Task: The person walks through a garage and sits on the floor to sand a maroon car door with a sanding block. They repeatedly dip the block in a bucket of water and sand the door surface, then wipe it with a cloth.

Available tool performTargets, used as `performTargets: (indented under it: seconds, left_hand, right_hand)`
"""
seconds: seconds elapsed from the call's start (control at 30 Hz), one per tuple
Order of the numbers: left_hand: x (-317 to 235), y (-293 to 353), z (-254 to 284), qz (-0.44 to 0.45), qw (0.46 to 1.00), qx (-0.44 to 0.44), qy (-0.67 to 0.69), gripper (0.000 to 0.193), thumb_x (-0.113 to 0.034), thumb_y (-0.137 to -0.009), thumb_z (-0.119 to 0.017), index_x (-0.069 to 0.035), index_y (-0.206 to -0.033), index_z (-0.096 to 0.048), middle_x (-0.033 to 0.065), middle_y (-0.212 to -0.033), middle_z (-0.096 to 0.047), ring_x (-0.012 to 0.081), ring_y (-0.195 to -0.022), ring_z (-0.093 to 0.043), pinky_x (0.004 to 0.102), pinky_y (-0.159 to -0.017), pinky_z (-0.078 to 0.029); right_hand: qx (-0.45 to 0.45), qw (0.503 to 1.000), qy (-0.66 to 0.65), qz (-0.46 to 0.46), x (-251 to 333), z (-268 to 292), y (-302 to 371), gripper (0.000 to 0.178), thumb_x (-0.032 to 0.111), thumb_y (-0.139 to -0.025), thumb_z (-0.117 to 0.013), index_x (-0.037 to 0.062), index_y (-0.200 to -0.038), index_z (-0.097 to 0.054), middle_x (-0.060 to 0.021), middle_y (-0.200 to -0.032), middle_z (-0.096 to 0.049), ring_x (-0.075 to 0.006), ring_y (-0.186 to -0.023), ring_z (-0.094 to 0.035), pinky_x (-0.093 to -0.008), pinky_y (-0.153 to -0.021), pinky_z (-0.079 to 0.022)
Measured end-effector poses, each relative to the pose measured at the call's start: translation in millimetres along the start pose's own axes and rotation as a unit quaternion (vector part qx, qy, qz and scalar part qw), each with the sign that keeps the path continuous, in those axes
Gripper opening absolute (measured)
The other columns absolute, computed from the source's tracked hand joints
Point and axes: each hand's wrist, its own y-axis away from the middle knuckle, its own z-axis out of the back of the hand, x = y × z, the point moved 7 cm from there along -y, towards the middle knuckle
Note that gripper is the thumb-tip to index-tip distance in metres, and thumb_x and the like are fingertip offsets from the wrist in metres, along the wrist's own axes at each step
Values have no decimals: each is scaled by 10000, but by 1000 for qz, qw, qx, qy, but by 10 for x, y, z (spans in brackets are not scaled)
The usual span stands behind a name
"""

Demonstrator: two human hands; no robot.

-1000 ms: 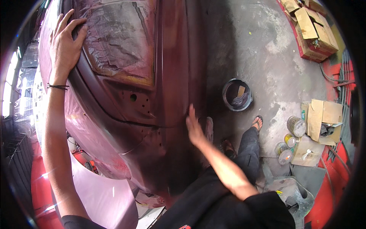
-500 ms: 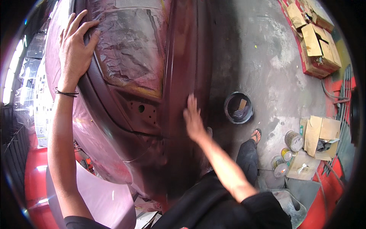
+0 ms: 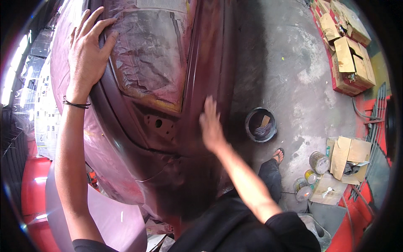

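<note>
A car body (image 3: 212, 54) in dull maroon stands before me, and masking paper or film (image 3: 149, 59) covers one of its window openings. My left hand (image 3: 89, 52) lies with spread fingers on the dark edge along the far side of that opening. On the near side, my right hand (image 3: 212, 126) is stretched out against the maroon side panel, slightly blurred, with no tool visible in it. Below the masked opening, a recess (image 3: 161, 126) in the body shows a round hole and several small ones.
On the concrete floor to the right stands a round dark bucket (image 3: 248, 128) with a yellowish block and cloth inside. Worn cardboard boxes (image 3: 353, 63) lie at the far right. Tins (image 3: 320, 162) and an opened carton (image 3: 341, 157) sit nearer. A pale curved panel (image 3: 113, 218) is at lower left.
My right hand has shifted slightly up and left in the picture, still along the side panel. My left hand stays on the same edge. The whole view has tilted slightly.
</note>
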Motion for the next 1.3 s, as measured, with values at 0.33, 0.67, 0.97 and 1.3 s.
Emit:
performTargets:
  seconds: [0.33, 0.67, 0.97, 1.3]
  left_hand:
    - [-115, -227, 98, 37, 999, 16, 33, 370, -237, -969, -712, -163, -1331, -726, 57, -1625, -512, 295, -1581, -353, 532, -1303, -221]
    - [-86, -203, 232, 101, 987, 102, 70, 335, -128, -935, -713, -113, -1268, -736, 96, -1629, -499, 334, -1591, -336, 553, -1308, -181]
    - [-50, -384, 167, 111, 983, 107, 95, 304, -82, -916, -693, -118, -1212, -757, 97, -1618, -521, 356, -1588, -347, 541, -1310, -203]
    - [-35, -449, 220, 127, 982, 107, 92, 323, -50, -884, -695, -119, -1193, -759, 96, -1598, -548, 358, -1575, -374, 561, -1305, -215]
  right_hand:
    - [-44, 996, -66, 45, -281, 832, -1728, 737, 522, -1159, -280, 94, -1724, -78, -153, -1805, -44, -422, -1650, -37, -724, -1258, -76]
    - [24, 1000, 5, -9, 205, 116, -656, 694, 418, -1162, -317, 113, -1733, -67, -174, -1804, -4, -469, -1643, 3, -794, -1206, -70]
    - [-42, 999, -5, -17, -56, 1089, -2985, 742, 524, -1152, -283, 106, -1727, -67, -162, -1803, -32, -411, -1651, -59, -680, -1284, -114]
    - [-34, 998, 43, 11, 577, 1431, -3664, 703, 487, -1147, -344, 135, -1725, -150, -126, -1807, -78, -443, -1645, -71, -817, -1197, -95]
